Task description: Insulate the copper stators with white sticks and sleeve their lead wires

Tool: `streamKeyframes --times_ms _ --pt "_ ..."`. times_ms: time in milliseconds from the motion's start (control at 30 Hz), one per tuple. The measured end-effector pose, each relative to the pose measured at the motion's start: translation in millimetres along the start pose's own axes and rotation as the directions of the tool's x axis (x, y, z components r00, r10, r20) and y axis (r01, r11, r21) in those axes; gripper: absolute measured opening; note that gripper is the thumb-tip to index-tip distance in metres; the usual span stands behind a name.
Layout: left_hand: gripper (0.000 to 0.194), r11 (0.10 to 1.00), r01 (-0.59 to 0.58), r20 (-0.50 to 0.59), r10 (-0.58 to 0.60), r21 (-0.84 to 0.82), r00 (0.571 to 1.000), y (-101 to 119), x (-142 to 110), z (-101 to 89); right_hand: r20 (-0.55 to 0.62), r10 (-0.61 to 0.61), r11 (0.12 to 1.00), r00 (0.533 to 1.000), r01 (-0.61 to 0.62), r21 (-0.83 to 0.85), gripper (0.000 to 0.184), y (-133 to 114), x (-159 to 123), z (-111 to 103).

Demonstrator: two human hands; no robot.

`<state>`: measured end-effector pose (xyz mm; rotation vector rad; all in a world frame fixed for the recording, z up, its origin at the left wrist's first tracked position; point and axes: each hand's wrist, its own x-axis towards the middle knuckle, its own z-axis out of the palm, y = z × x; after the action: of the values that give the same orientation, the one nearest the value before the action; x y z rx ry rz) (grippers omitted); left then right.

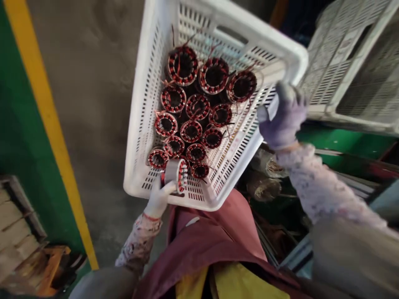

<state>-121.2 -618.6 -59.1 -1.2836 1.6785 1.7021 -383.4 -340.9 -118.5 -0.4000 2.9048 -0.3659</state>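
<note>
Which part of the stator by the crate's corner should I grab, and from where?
Likely its outer steel wall, coming from above on the crate wall side: the stator lies bore-up, with neighbours packed against its other side and red windings on top. The left hand holds another by that wall.

Matt white plastic crate (243,27)

Gloved left hand (158,199) low, gloved right hand (283,116) raised, both clenched.
</note>
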Motion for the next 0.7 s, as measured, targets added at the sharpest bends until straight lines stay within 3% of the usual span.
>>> streamKeyframes --times_ms 67,100,167,233,267,367,467,567,700 --pt "0.035 0.932 -0.195 0.084 0.178 0.304 0.98 29.0 27.0 7.5 -0.102 0.006 1.0 0.995 -0.008 -0.022 0.067 5.4 -47.6 10.8" --pt "0.038 0.824 -0.305 0.139 0.271 0.478 0.952 43.4 43.8 11.8 -0.115 0.029 0.999 0.993 -0.031 -0.015 0.067 5.2 -66.0 22.7" --pt "0.047 0.496 -0.454 0.269 0.4 0.74 0.876 69.7 83.5 20.0 -0.109 0.073 0.997 0.991 -0.072 0.009 0.066 -0.1 -89.5 49.2" --pt "0.047 0.235 -0.487 0.373 0.398 0.842 0.838 90.1 128.9 26.5 -0.077 0.103 0.995 0.992 -0.101 0.021 0.062 -7.7 -98.3 68.2" --pt "0.045 0.169 -0.482 0.398 0.37 0.859 0.839 97.7 152.0 29.1 -0.054 0.113 0.994 0.992 -0.112 0.02 0.06 -10.7 -99.3 72.8" --pt "0.04 0.173 -0.47 0.404 0.313 0.865 0.859 109.0 213.7 33.9 0.039 0.137 0.99 0.99 -0.138 0.006 0.054 -14.3 -98.5 71.8" --pt "0.045 0.231 -0.467 0.41 0.255 0.854 0.876 108.2 251.6 34.8 0.112 0.144 0.989 0.983 -0.146 0.013 0.054 -13.4 -99.2 62.4" --pt "0.052 0.303 -0.419 0.365 0.222 0.856 0.904 106.6 262.9 35.2 0.151 0.144 0.986 0.978 -0.154 0.056 0.051 -13.6 -99.5 56.0" --pt "0.035 0.369 -0.282 0.215 0.213 0.886 0.953 120.0 246.7 37.6 0.212 0.178 0.97 0.961 -0.208 0.129 0.044 -25.9 -81.1 51.1"
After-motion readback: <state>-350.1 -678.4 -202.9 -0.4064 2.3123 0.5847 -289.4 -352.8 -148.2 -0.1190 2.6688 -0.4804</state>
